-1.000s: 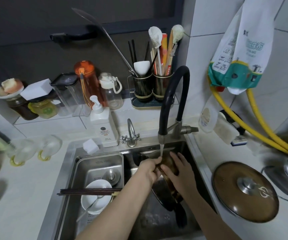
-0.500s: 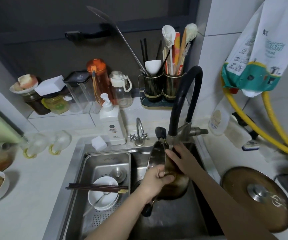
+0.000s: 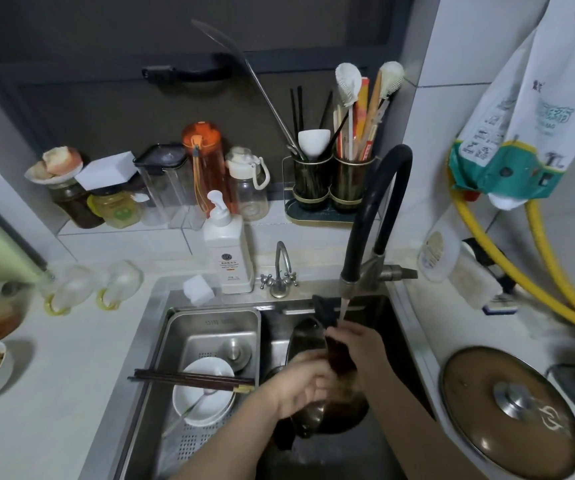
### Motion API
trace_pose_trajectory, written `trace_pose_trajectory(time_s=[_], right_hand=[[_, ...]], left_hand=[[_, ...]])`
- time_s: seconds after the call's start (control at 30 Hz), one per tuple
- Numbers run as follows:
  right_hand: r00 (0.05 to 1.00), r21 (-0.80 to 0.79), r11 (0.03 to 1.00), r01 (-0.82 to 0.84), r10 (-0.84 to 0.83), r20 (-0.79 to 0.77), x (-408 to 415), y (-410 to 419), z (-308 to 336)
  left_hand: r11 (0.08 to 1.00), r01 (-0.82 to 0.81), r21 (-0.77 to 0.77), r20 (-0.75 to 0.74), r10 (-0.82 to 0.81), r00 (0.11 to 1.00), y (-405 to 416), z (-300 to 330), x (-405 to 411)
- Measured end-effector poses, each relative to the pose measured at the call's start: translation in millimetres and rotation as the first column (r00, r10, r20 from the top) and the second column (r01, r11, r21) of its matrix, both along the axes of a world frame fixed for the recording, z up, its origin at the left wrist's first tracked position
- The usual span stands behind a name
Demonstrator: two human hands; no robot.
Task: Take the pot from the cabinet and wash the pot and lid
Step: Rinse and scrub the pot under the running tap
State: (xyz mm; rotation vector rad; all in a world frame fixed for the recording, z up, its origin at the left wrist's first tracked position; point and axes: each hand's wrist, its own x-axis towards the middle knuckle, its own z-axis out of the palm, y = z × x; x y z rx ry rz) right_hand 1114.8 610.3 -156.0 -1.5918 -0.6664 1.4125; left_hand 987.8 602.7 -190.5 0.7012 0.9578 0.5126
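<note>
Dark pot (image 3: 308, 341) sits tilted under the running faucet (image 3: 376, 216); left hand (image 3: 305, 386) grips it, right hand (image 3: 358, 344) grips its rim.

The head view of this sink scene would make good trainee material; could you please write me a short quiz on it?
1. True or false: the lid is being rinsed under the faucet.
2. What lies across the white bowl in the strainer basket?
A. a ladle
B. dark chopsticks
C. a sponge
3. Fill in: both the left hand and the right hand are on the ___, tilted under the running water.

Key:
1. False; it lies on the counter right of the sink.
2. B.
3. pot.
</note>
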Motion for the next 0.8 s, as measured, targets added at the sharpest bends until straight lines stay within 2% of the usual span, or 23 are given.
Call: trace_pose_trajectory(time_s=[0.07, 0.13, 0.27, 0.37, 0.5, 0.57, 0.6, 0.63, 0.7, 0.73, 0.77, 0.8], right_hand=[[0.994, 0.007, 0.998, -0.069, 0.068, 0.080, -3.5, -10.8, -8.3], [0.987, 0.019, 0.995, -0.095, 0.092, 0.130, -3.6, -22.6, -14.5], [0.988, 0.039, 0.997, -0.067, 0.061, 0.139, 4.5, -40.0, -23.1], [0.975, 0.065, 0.993, -0.103, 0.087, 0.206, 13.4, -46.5, -29.3], [0.934, 0.151, 0.966, -0.211, 0.153, 0.324, 28.4, -45.2, -30.1], [0.897, 0.194, 0.936, -0.295, 0.202, 0.393, 34.0, -36.1, -33.7], [0.843, 0.195, 0.906, -0.377, 0.247, 0.479, 35.3, -29.6, -34.6], [0.746, 0.173, 0.863, -0.474, 0.289, 0.600, 37.0, -23.9, -38.1], [0.532, 0.149, 0.796, -0.586, 0.240, 0.812, 39.4, -4.6, -48.6], [0.383, 0.104, 0.738, -0.666, 0.219, 0.898, 38.8, 3.1, -51.5], [0.260, 0.020, 0.706, -0.708, 0.234, 0.937, 37.6, 9.0, -50.0], [0.215, -0.009, 0.713, -0.701, 0.223, 0.951, 36.4, 14.9, -52.9]], left_hand=[[0.984, -0.106, -0.143, 0.153, 0.128, 0.980, 10.9, 3.1, -1.0], [0.939, -0.220, -0.266, 0.210, 0.279, 0.937, 22.1, 7.5, 0.5], [0.865, -0.352, -0.357, 0.115, 0.415, 0.903, 35.0, 16.1, 12.8], [0.888, -0.345, -0.304, 0.006, 0.364, 0.931, 38.0, 11.3, 22.5], [0.935, -0.223, -0.278, 0.011, 0.235, 0.972, 20.2, 0.3, 19.3], [0.960, -0.195, -0.202, 0.014, 0.202, 0.979, 10.2, -10.1, 13.9], [0.973, -0.185, -0.138, 0.008, 0.188, 0.982, 6.3, -13.3, 12.1], [0.983, -0.169, -0.072, -0.008, 0.169, 0.986, 3.7, -15.8, 10.6], [0.992, -0.114, 0.044, -0.052, 0.117, 0.992, -0.7, -16.7, 8.8], [0.992, -0.082, 0.096, -0.069, 0.089, 0.994, -2.8, -17.3, 8.3], [0.988, -0.055, 0.147, -0.095, 0.070, 0.993, -5.6, -16.5, 7.7], [0.980, -0.029, 0.199, -0.119, 0.053, 0.991, -8.7, -15.7, 7.5]])
